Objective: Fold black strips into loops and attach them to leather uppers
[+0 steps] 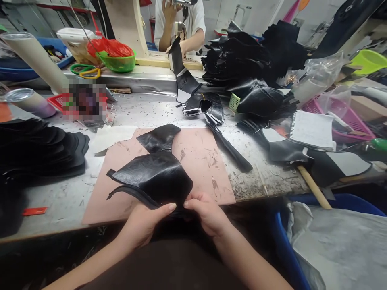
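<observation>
Smooth, glossy leather-like panel (155, 173) and matt board (201, 155)

- Pink board (208, 173): passage open on right side, between held black leather (154, 173) and strip bundle (232, 151).
- Left approach: obstructed by black stack (45, 151).
- Right front: wooden handle (314, 187) juts past table edge (256, 193).
- Far right: leather pile (238, 56) blocks reach.

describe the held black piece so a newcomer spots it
On the workbench, find the pink board. At its near edge is a glossy black leather-like piece, held by the left hand and right hand, unlike the black stack at left.
</observation>
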